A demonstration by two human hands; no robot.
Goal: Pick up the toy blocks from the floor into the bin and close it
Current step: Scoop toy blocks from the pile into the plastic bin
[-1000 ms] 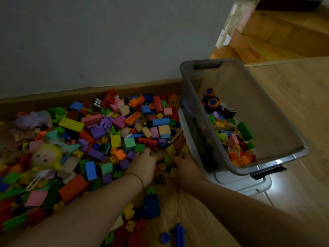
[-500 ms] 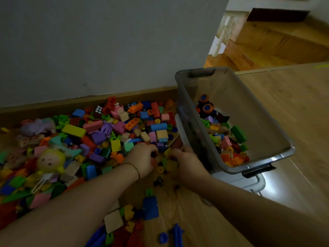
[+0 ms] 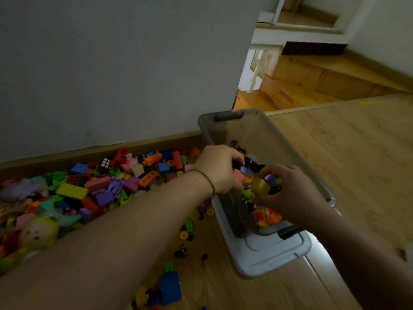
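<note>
Both hands sit at the centre of the frame, above the open top of a translucent grey plastic bin point(image 3: 257, 133) that stands on the wooden floor point(image 3: 357, 153) close to the grey wall point(image 3: 111, 63). The left hand point(image 3: 220, 168) has its fingers curled down round a clutch of pieces, and a pink block point(image 3: 239, 176) shows beneath the palm. The right hand point(image 3: 290, 193) is curled round another handful that includes a clear yellow piece point(image 3: 260, 186) and a purple piece point(image 3: 271, 177). A thin green thread bracelet point(image 3: 206, 180) circles the left wrist.

The left forearm crosses over the bin's near wall and hides part of its rim, and the two hands cover much of the contents. Orange blocks point(image 3: 267, 217) show on the bin floor below the right hand, and a dark puzzle cube point(image 3: 257, 164) shows between the hands. The bin rests on its pale grey lid point(image 3: 268, 260), which juts out toward the lower centre.

The main heap of coloured plastic toy blocks point(image 3: 107, 186) fills the left middle of the frame along the wooden skirting. A small puzzle cube point(image 3: 105, 163) lies at its far edge, and a yellow-haired soft doll point(image 3: 38, 231) lies at lower left, partly behind the left arm. A large blue block point(image 3: 169, 285) lies at bottom centre, and a small yellow wheel point(image 3: 183, 235) lies on the floor between the arm and the bin. Wooden stairs point(image 3: 312, 81) rise at upper right.
</note>
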